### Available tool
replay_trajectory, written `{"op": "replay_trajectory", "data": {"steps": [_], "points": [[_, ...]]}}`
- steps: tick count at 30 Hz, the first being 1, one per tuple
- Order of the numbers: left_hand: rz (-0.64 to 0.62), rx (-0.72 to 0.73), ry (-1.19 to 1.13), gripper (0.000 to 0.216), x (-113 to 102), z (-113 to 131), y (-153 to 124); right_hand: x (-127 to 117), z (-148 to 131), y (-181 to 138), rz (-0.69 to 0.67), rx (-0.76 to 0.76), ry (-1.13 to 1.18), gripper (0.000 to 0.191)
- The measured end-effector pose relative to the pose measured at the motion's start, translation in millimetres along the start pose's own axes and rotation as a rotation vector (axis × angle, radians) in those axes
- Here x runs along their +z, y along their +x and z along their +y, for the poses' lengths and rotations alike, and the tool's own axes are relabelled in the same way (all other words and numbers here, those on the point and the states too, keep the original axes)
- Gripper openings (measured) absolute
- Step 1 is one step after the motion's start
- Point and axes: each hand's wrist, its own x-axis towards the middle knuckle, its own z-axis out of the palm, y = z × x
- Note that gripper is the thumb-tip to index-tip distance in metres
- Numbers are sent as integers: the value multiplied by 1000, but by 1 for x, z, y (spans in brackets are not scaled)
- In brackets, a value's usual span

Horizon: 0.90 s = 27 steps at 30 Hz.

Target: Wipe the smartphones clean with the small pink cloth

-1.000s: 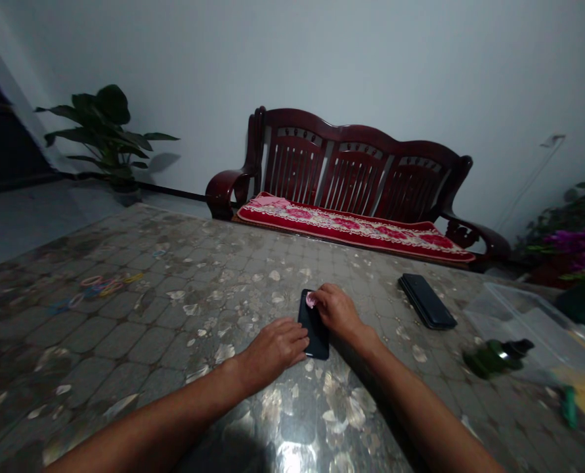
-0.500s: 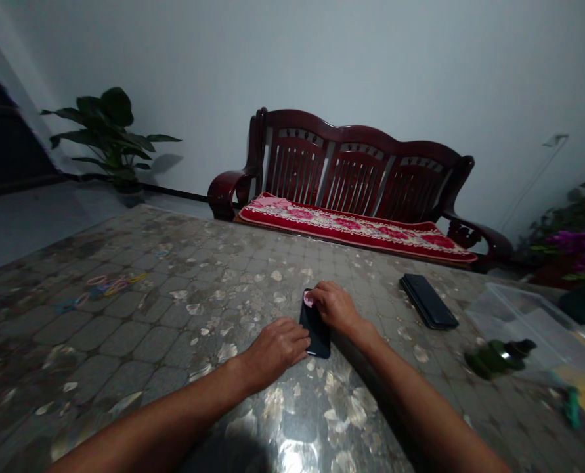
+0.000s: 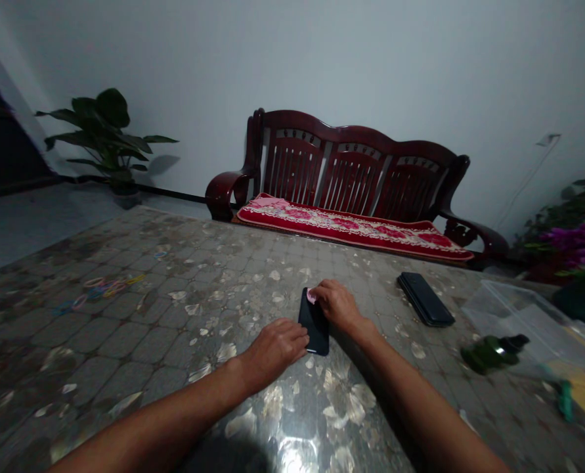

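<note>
The dark phone (image 3: 314, 332) lies flat on the patterned table (image 3: 174, 355) in front of me. My right hand (image 3: 339, 305) pinches a small pink piece (image 3: 311, 297) against its far end. My left hand (image 3: 280, 343) lies with fingers close together at the phone's left edge; I cannot tell whether it grips. Well to the right are a dark wallet-like item (image 3: 426, 299) and a green bottle (image 3: 492, 355), near a clear box (image 3: 496, 299).
</note>
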Motion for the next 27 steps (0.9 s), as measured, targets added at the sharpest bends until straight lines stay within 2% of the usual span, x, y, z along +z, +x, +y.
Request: {"op": "replay_trajectory", "data": {"steps": [3, 7, 9, 15, 18, 27], "points": [[2, -2, 8, 12, 0, 0, 1, 2, 3, -3, 31, 20, 7, 27], [-13, -14, 16, 13, -1, 1, 1, 5, -6, -20, 11, -120, 55, 27], [-16, -18, 20, 12, -2, 2, 1, 4, -8, -25, 4, -142, 52, 27], [6, -9, 29, 8, -2, 2, 1, 0, 7, -8, 31, 62, -49, 28], [14, -7, 22, 9, -1, 2, 0, -1, 10, -5, 42, 93, -65, 28], [14, -27, 19, 9, 0, 3, 0, -8, -15, -44, -32, -112, -5, 25]]}}
